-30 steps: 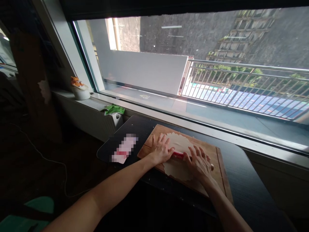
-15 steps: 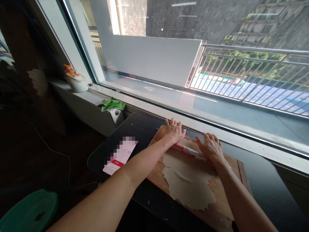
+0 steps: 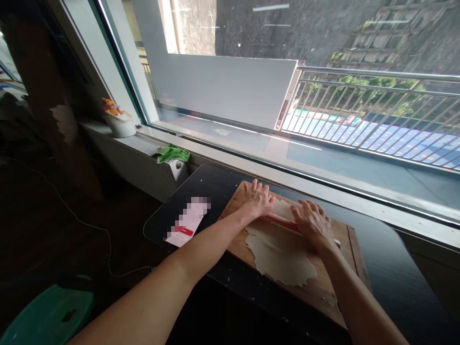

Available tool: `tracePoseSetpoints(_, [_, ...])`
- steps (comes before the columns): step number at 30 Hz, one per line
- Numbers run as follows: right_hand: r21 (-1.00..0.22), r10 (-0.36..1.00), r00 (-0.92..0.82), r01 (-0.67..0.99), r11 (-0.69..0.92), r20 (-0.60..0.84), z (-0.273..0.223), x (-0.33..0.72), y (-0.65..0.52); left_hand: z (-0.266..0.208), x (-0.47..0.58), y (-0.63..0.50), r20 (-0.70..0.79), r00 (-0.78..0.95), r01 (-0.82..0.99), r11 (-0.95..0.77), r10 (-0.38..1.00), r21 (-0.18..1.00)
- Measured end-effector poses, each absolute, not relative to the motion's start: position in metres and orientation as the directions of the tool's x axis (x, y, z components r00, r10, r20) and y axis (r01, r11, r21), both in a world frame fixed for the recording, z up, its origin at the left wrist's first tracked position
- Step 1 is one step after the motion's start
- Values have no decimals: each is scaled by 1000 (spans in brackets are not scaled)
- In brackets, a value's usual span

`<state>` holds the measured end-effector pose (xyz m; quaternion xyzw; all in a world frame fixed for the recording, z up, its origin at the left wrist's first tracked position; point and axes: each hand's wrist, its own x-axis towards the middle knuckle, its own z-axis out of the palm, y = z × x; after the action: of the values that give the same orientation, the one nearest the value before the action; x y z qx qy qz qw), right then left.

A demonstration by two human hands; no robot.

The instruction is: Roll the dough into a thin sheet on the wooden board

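A thin, ragged sheet of pale dough or clay (image 3: pixel 280 258) lies over a wooden board (image 3: pixel 235 245). Across it rests a reddish roller (image 3: pixel 283 223), like a rolling pin, with a small shiny end showing at the right. My left hand (image 3: pixel 258 200) presses on the roller's left part, palm down, fingers stretched forward. Toward the right end, my right hand (image 3: pixel 313 219) lies on it the same way, fingers spread. Neither hand wraps round the roller. Both palms hide parts of it, and some of the sheet shows beyond it.
The board sits on a dark table (image 3: pixel 384 258) beside a large window. Left on the table is a flat pink-and-white item (image 3: pixel 185 231), partly pixelated. A green cloth (image 3: pixel 173 153) and a white pot (image 3: pixel 122 125) rest on a radiator. A green plastic object (image 3: pixel 46 316) stands lower left.
The roller has turned, so its white label no longer shows, and it has come slightly toward me over the sheet. Both hands stay flat on it. The view has shifted slightly.
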<state>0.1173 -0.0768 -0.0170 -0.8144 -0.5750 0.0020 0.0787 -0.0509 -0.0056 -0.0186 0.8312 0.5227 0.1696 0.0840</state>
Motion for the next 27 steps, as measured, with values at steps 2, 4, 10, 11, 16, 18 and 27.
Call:
tracePoseSetpoints(2, [-114, 944, 308, 948, -296, 117, -21, 111, -96, -22, -59, -25, 225, 404, 828, -459, 887, 322])
tracePoseSetpoints(4, [-84, 950, 271, 962, -260, 157, -27, 104, -117, -27, -68, -46, 266, 409, 822, -479, 873, 310])
tracePoseSetpoints(10, [-31, 950, 145, 989, -142, 275, -43, 88, -163, -45, -94, -104, 388, 507, 748, -617, 769, 245])
tracePoseSetpoints(11, [-28, 948, 134, 991, -132, 287, -43, 87, -164, -46, -94, -108, 398, 518, 738, -631, 757, 238])
tracePoseSetpoints(16, [-57, 948, 198, 980, -190, 251, -33, 91, -125, -40, -69, -83, 380, 505, 761, -607, 775, 227])
tracePoseSetpoints(18, [-100, 950, 245, 968, -229, 195, -25, 96, -101, -34, -54, -59, 324, 480, 795, -560, 815, 233])
tracePoseSetpoints(27, [-173, 918, 380, 918, -358, 115, -8, 120, -23, -24, -13, 30, 89, 356, 873, -365, 930, 323])
